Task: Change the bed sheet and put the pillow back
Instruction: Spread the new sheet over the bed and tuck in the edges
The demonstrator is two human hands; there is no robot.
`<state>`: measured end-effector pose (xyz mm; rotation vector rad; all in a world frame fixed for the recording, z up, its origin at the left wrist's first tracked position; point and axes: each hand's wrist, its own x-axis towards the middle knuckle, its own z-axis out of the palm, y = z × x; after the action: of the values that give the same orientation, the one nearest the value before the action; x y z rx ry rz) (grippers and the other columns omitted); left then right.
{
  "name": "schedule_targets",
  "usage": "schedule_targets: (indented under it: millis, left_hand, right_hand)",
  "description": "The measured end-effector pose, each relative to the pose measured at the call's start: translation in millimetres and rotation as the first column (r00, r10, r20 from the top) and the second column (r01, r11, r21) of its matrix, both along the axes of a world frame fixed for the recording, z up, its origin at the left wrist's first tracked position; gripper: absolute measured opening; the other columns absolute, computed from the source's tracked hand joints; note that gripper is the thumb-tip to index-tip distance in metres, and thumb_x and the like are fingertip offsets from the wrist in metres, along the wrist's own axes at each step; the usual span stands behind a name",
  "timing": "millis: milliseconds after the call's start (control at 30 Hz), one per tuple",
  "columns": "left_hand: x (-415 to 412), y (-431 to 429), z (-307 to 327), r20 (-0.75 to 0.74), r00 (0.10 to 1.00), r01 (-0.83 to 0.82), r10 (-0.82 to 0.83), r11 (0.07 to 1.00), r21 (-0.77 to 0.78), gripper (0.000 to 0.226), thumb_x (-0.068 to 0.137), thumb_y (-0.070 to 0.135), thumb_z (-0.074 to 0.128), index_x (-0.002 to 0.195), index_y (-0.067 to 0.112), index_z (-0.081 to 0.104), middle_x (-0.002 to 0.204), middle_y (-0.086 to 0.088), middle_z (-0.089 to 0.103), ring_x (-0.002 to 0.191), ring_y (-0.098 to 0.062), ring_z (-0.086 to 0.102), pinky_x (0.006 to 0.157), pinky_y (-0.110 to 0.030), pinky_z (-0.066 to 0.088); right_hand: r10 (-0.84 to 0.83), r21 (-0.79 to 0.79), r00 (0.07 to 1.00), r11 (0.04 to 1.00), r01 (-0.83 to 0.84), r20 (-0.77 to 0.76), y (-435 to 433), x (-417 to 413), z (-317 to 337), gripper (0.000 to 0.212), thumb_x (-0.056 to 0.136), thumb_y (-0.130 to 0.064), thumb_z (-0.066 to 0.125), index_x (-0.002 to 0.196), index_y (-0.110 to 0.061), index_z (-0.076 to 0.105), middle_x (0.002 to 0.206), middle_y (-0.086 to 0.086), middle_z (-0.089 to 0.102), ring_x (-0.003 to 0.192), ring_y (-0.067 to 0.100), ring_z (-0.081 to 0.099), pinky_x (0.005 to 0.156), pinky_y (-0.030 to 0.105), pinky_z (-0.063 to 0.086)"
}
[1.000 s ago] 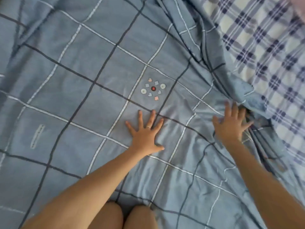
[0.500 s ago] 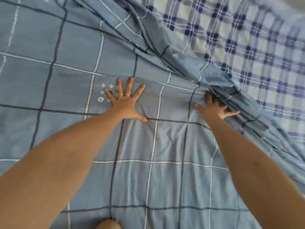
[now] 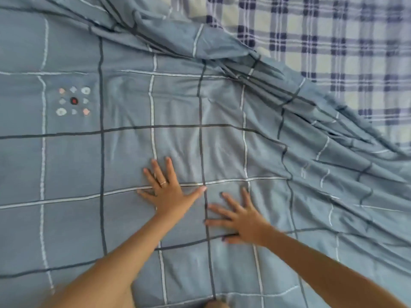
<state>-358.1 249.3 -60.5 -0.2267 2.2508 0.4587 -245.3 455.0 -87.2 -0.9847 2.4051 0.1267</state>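
blue grid bed sheet [image 3: 124,156] lies creased, bunched along its right edge.

Single wide-angle head cam, looks fwd & steeply down on blue sheet [image 3: 71,227] from close above

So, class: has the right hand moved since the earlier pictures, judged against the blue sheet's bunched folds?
Yes. The right hand has left the bunched folds it touched earlier and now lies flat nearer the person, beside the left hand.
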Motion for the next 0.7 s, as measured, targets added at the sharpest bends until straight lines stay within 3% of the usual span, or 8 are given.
schedule_targets:
  millis: [100, 167, 233, 433, 500, 533, 633, 700]
  left_hand:
    - [-17.0, 75.4, -0.2, 0.165, 0.986, 0.018, -0.016, 1.0, -0.01, 0.155, 0.041, 0.085, 0.065, 0.137, 0.024, -0.04, 0.143, -0.014, -0.045, 0.134, -0.036, -0.038, 0.101, -0.074, -0.004]
    - [-38.1, 124.9, 0.2, 0.187, 0.982, -0.003, 0.008, 1.0, -0.024, 0.165, 0.034, 0.082, 0.071, 0.137, 0.018, -0.04, 0.143, -0.019, -0.045, 0.133, -0.037, -0.038, 0.101, -0.074, -0.004]
    - [-50.2, 163.6, 1.4, 0.214, 0.977, 0.014, -0.005, 0.999, -0.043, 0.169, 0.033, 0.078, 0.076, 0.137, 0.012, -0.039, 0.142, -0.021, -0.044, 0.133, -0.038, -0.038, 0.102, -0.074, -0.004]
    - [-55.7, 221.8, -1.3, 0.198, 0.977, -0.045, 0.077, 0.986, -0.162, 0.175, 0.026, 0.071, 0.082, 0.138, 0.01, -0.038, 0.145, -0.022, -0.04, 0.136, -0.035, -0.034, 0.107, -0.067, -0.004]
    - [-59.0, 227.5, 0.8, 0.196, 0.974, -0.072, 0.115, 0.975, -0.211, 0.178, 0.023, 0.069, 0.083, 0.138, 0.011, -0.039, 0.145, -0.022, -0.04, 0.136, -0.035, -0.034, 0.109, -0.064, -0.005]
    - [-61.2, 230.5, 2.1, 0.194, 0.973, -0.079, 0.126, 0.969, -0.235, 0.179, 0.021, 0.068, 0.084, 0.137, 0.012, -0.04, 0.145, -0.021, -0.041, 0.137, -0.035, -0.034, 0.11, -0.062, -0.005]
    - [-65.3, 237.8, 5.1, 0.23, 0.96, -0.084, 0.157, 0.952, -0.296, 0.18, 0.019, 0.067, 0.085, 0.136, 0.013, -0.041, 0.144, -0.02, -0.042, 0.137, -0.035, -0.034, 0.111, -0.06, -0.006]
    - [-67.1, 239.6, 5.8, 0.257, 0.957, -0.054, 0.135, 0.952, -0.301, 0.179, 0.021, 0.068, 0.084, 0.135, 0.011, -0.042, 0.144, -0.022, -0.042, 0.137, -0.036, -0.034, 0.11, -0.061, -0.006]
  right_hand:
    - [-0.536, 0.111, 0.82, 0.819, 0.562, -0.199, 130.2, -35.4, -4.9, 0.083, 0.074, -0.08, 0.022, 0.147, -0.05, -0.004, 0.16, -0.009, -0.002, 0.142, 0.039, 0.018, 0.089, 0.082, 0.022]
    - [-0.815, 0.239, 0.517, 0.464, 0.853, -0.262, 203.9, -76.0, 3.7, 0.078, 0.079, -0.081, 0.02, 0.146, -0.051, -0.007, 0.16, -0.01, 0.001, 0.146, 0.032, 0.006, 0.095, 0.083, 0.006]
    - [-0.904, 0.284, 0.337, 0.261, 0.923, -0.265, 240.7, -107.9, 2.5, 0.078, 0.082, -0.078, 0.023, 0.149, -0.047, -0.002, 0.16, -0.01, 0.005, 0.147, 0.026, 0.002, 0.097, 0.082, 0.0]
    - [-0.987, 0.032, 0.07, 0.067, 0.997, -0.143, 225.2, -117.1, -6.2, 0.066, 0.093, -0.062, 0.033, 0.15, -0.03, 0.022, 0.156, 0.0, 0.022, 0.147, 0.03, 0.004, 0.105, 0.073, 0.003]
    - [-0.983, -0.145, 0.081, 0.105, 0.984, -0.165, 208.2, -97.9, 2.4, 0.063, 0.091, -0.053, 0.041, 0.147, -0.026, 0.031, 0.154, 0.006, 0.028, 0.145, 0.03, 0.014, 0.108, 0.07, 0.002]
    - [-0.966, -0.227, 0.166, 0.21, 0.951, -0.197, 199.8, -80.8, 2.9, 0.065, 0.087, -0.052, 0.043, 0.146, -0.026, 0.035, 0.153, 0.01, 0.028, 0.143, 0.033, 0.018, 0.108, 0.07, 0.002]
    - [-0.735, -0.105, 0.623, 0.665, 0.739, -0.269, 185.3, -32.1, -6.4, 0.068, 0.082, -0.058, 0.05, 0.145, -0.037, 0.035, 0.154, 0.01, 0.023, 0.14, 0.038, 0.023, 0.102, 0.075, 0.012]
    - [-0.729, -0.019, 0.63, 0.658, 0.753, -0.267, 219.5, -49.3, -10.4, 0.066, 0.083, -0.067, 0.041, 0.145, -0.045, 0.029, 0.155, 0.008, 0.025, 0.139, 0.039, 0.025, 0.1, 0.077, 0.013]
